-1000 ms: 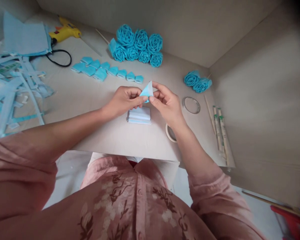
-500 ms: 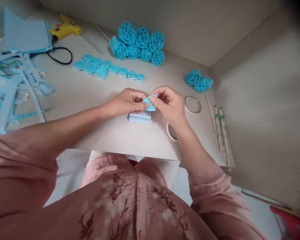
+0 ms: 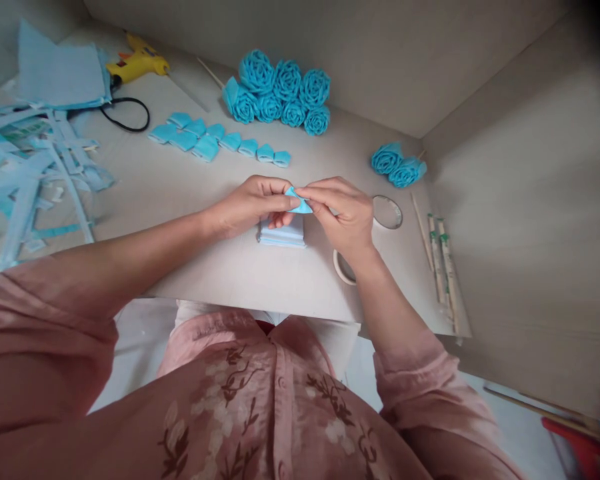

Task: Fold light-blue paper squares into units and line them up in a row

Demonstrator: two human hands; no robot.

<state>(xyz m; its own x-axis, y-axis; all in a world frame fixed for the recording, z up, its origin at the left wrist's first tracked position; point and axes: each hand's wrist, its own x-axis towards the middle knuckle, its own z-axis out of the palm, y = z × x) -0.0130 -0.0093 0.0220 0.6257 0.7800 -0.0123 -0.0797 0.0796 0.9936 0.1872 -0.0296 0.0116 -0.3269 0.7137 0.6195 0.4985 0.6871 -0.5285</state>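
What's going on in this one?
A person is working a small blue piece between the fingertips of both bare hands: the left hand pinches one side and the right hand the other. The piece looks partly folded. Just under the hands in view is a stack of pale pieces on the table. Farther back lie folded blue pieces and a cluster of blue fabric-like roses, with a yellow glue gun off to the left.
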